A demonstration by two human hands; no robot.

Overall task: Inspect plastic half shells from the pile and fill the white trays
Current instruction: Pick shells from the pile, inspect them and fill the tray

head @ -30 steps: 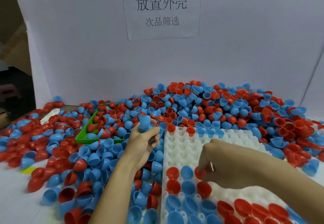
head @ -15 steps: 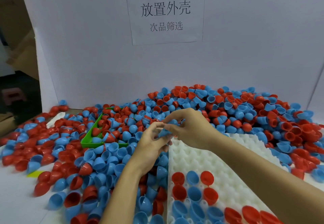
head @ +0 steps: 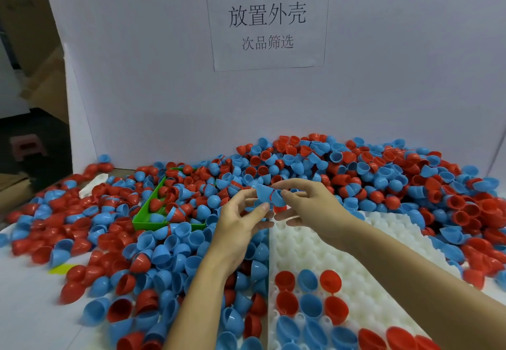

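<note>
Blue half shell (head: pixel 266 194) pinched between both hands, left hand (head: pixel 241 223), right hand (head: pixel 309 207).

The white tray (head: pixel 323 251) runs off the near edge, its nearest cups cut off, and its far and right rims lie buried under the pile of shells (head: pixel 356 169). The green bin (head: pixel 142 219) is mostly covered by shells. Motion blurs the shells at the near left. The right forearm hides part of the tray.
</note>
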